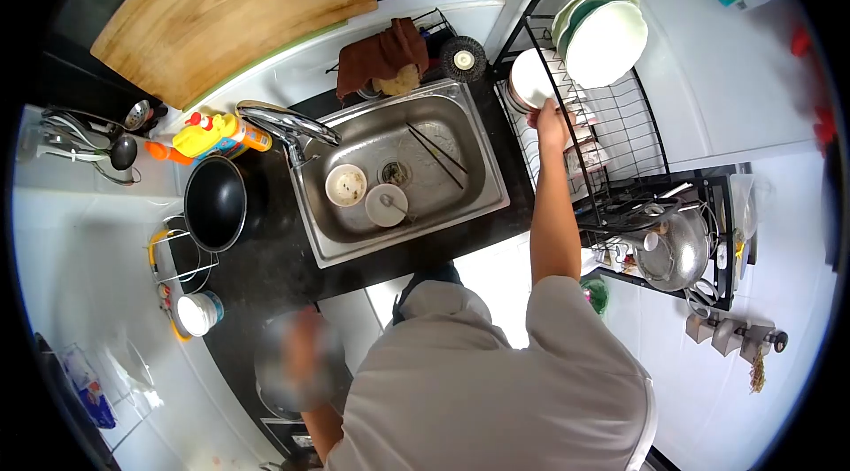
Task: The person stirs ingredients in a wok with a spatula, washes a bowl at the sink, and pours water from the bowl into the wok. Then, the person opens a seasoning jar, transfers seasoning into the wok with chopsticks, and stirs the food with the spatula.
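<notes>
My right hand (pixel 551 124) reaches into the wire dish rack (pixel 639 130) on the right. Its fingers are closed at the near edge of a white dish (pixel 532 77), which sits on a stack on the lower tier. Rack wires partly cover the dish, and I cannot tell whether it is a bowl or a plate. On the left, a blur smears my left hand (pixel 304 351), hiding its fingers. Beneath or in that hand is a round grey thing (pixel 270 356), perhaps a pan or lid, also blurred.
The steel sink (pixel 398 241) holds a white bowl (pixel 345 185), another bowl with a spoon (pixel 386 205) and black chopsticks (pixel 436 155). A faucet (pixel 288 123) arches over it. A black pot (pixel 215 204) stands left; a metal pan (pixel 673 250) lies right.
</notes>
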Motion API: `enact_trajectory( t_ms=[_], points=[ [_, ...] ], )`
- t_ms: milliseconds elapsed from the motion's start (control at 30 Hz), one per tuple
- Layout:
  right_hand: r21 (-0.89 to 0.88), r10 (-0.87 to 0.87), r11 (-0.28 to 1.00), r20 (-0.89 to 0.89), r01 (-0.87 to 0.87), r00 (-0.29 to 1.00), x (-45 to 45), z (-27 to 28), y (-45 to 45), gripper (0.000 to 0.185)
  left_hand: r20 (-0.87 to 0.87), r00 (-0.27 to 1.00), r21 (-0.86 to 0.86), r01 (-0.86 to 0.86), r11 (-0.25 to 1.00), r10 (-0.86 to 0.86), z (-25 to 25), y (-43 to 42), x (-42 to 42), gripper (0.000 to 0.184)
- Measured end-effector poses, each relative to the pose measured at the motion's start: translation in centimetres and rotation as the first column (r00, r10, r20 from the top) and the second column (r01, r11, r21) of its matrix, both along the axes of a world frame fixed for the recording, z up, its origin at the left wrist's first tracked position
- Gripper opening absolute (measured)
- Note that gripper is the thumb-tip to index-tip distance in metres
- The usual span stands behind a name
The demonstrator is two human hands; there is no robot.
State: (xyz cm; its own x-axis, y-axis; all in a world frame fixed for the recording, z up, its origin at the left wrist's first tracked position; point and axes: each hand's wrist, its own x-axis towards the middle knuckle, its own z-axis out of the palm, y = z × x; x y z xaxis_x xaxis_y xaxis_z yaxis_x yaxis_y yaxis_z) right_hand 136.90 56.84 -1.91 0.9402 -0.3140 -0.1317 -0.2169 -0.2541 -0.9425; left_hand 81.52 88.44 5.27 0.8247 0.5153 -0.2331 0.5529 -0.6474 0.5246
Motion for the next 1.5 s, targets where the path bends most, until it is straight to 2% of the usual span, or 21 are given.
enact_trajectory(
  t_ms=[33,67,133,200,267,300,333,400,500,533,600,667,700,733,767,900,1000,1133,1167,1367,1500],
  points=[
    [0.054,0.037,0.998,-0.003,-0.036,0.999,-1.0,-0.5,-0.1,0.034,-0.074,0.985,-0.243,-0.168,0.955,0.155,0.4,0.6,2.0,0.030],
    [0.110,0.059,0.992,-0.014,-0.057,0.998,-2.7,0.6,0.3,0.032,-0.081,0.984,-0.247,-0.177,0.953,0.161,0.1,0.9,3.0,0.030],
    [0.251,0.120,0.960,0.022,-0.121,0.993,-5.8,1.8,1.1,0.030,0.033,0.984,-0.220,-0.162,0.962,0.173,-1.0,1.8,4.2,0.021],
    [0.316,0.138,0.941,-0.024,-0.124,0.990,-8.7,2.0,2.2,0.029,0.069,0.987,-0.199,-0.127,0.972,0.144,-3.1,3.5,5.2,0.023],
    [0.309,0.240,0.927,-0.056,-0.212,0.969,-11.1,0.7,3.1,0.029,0.143,0.986,-0.175,-0.063,0.982,0.089,-2.2,5.2,8.9,0.023],
    [0.319,0.299,0.913,-0.092,-0.256,0.950,-12.5,0.3,4.0,0.029,0.231,0.973,-0.061,0.025,0.998,-0.011,-3.0,6.6,10.5,0.022],
    [0.327,0.355,0.896,-0.119,-0.301,0.927,-13.6,0.1,5.0,0.028,0.230,0.973,-0.095,-0.011,0.995,0.033,-2.6,7.3,12.7,0.025],
    [0.333,0.486,0.844,-0.137,-0.422,0.863,-15.2,-1.2,7.4,0.027,0.322,0.945,0.106,0.018,0.994,-0.051,-2.5,9.1,17.2,0.034],
    [0.271,0.605,0.794,-0.267,-0.544,0.750,-16.6,-2.8,11.7,0.029,0.325,0.942,0.247,-0.002,0.969,-0.081,-2.7,11.0,23.3,0.041],
    [0.280,0.631,0.775,-0.311,-0.566,0.711,-16.9,-3.3,13.3,0.029,0.301,0.938,0.330,0.068,0.941,-0.173,-3.7,11.9,24.7,0.043],
    [0.293,0.658,0.753,-0.330,-0.589,0.677,-17.6,-2.5,16.3,0.029,0.143,0.950,0.312,0.222,0.924,-0.277,-5.8,12.9,26.6,0.048],
    [0.286,0.674,0.738,-0.353,-0.612,0.649,-17.4,-2.5,18.4,0.029,0.215,0.897,0.273,0.324,0.906,-0.386,-9.4,13.6,27.9,0.048],
    [0.245,0.708,0.704,-0.318,-0.667,0.630,-17.1,-3.5,19.1,0.029,0.224,0.895,0.271,0.323,0.907,-0.386,-10.2,13.4,28.4,0.048],
    [0.201,0.741,0.667,-0.287,-0.718,0.607,-17.3,-2.4,20.1,0.029,0.154,0.928,0.203,0.307,0.930,-0.340,-10.7,13.0,28.7,0.048],
    [0.258,0.710,0.701,-0.328,-0.664,0.622,-17.4,-1.2,20.5,0.028,0.079,0.952,0.135,0.285,0.949,-0.297,-11.2,12.8,29.1,0.049],
    [0.283,0.708,0.705,-0.337,-0.650,0.621,-17.6,0.1,21.6,0.028,0.098,0.956,0.120,0.263,0.957,-0.275,-11.9,13.0,29.1,0.043],
    [0.267,0.716,0.697,-0.322,-0.665,0.620,-17.5,-0.4,21.8,0.028,0.136,0.926,0.212,0.321,0.923,-0.353,-12.0,13.6,28.7,0.044],
    [0.288,0.701,0.713,-0.328,-0.639,0.634,-17.7,-1.4,21.5,0.027,0.151,0.921,0.207,0.326,0.923,-0.359,-11.0,13.3,28.6,0.042],
    [0.284,0.702,0.711,-0.323,-0.643,0.635,-17.7,-1.5,21.4,0.027,0.060,0.939,0.172,0.324,0.930,-0.338,-10.7,13.2,28.5,0.038],
    [0.290,0.697,0.717,-0.309,-0.634,0.647,-17.5,-0.6,21.7,0.027,0.076,0.925,0.227,0.346,0.910,-0.371,-11.7,13.6,27.9,0.038],
    [0.320,0.684,0.729,-0.311,-0.605,0.659,-17.4,-2.2,21.7,0.025,0.103,0.919,0.215,0.352,0.911,-0.380,-11.9,13.5,27.8,0.039]
  ],
)
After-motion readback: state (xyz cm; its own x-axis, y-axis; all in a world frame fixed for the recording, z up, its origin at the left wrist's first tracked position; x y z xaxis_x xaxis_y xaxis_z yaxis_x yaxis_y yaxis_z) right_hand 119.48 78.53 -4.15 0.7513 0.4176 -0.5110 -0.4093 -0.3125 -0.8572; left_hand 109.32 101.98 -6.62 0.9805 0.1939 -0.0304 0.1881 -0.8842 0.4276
